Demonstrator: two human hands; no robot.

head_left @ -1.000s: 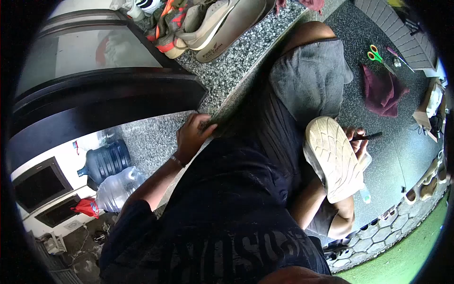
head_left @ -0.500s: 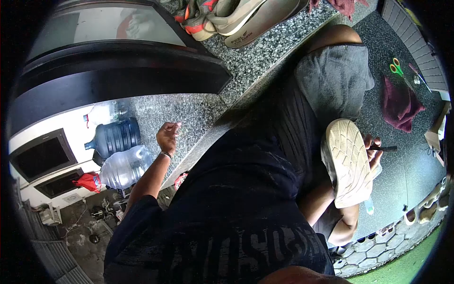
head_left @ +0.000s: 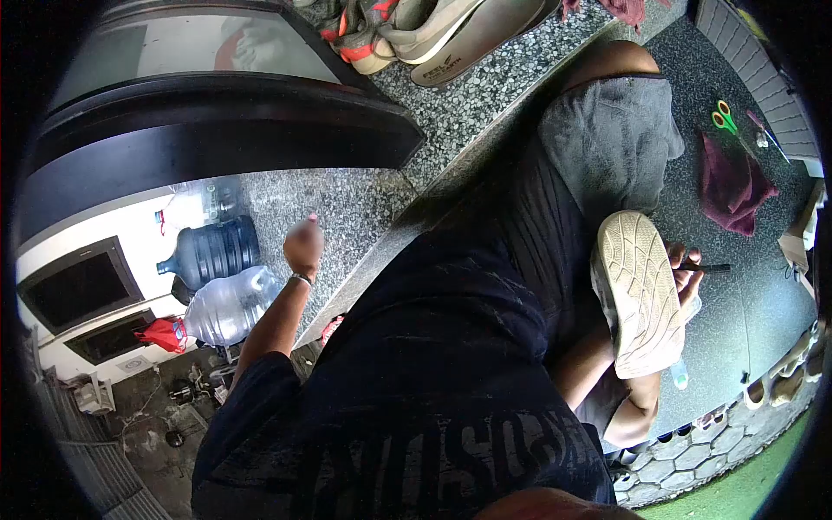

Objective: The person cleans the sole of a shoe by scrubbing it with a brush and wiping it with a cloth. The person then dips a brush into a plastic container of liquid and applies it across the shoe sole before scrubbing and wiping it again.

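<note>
A shoe (head_left: 640, 295) shows its pale, patterned sole to me, standing beside my lap. Behind its right edge is my right hand (head_left: 687, 270), partly hidden, with fingers closed round a thin black stick-like tool (head_left: 714, 269). I cannot make out the tool's far end. A clear plastic item touches the area below those fingers. Far to the left, my left hand (head_left: 303, 249) is raised over the speckled stone ledge (head_left: 347, 204), its fingers closed and blurred. Whatever it may hold is too small to see. Grey cloth (head_left: 611, 143) covers my bent knee.
Green-handled scissors (head_left: 724, 116) and a maroon cloth (head_left: 732, 189) lie on the dark stone floor. Large water bottles (head_left: 212, 251) stand beyond my left hand. Several shoes (head_left: 433, 35) sit on the ledge at the top, near a dark door frame (head_left: 260, 130).
My left hand has shifted slightly left and turned, its fingers now more bunched. The shoe has tilted a little. My right hand stays almost in place with the black tool.
</note>
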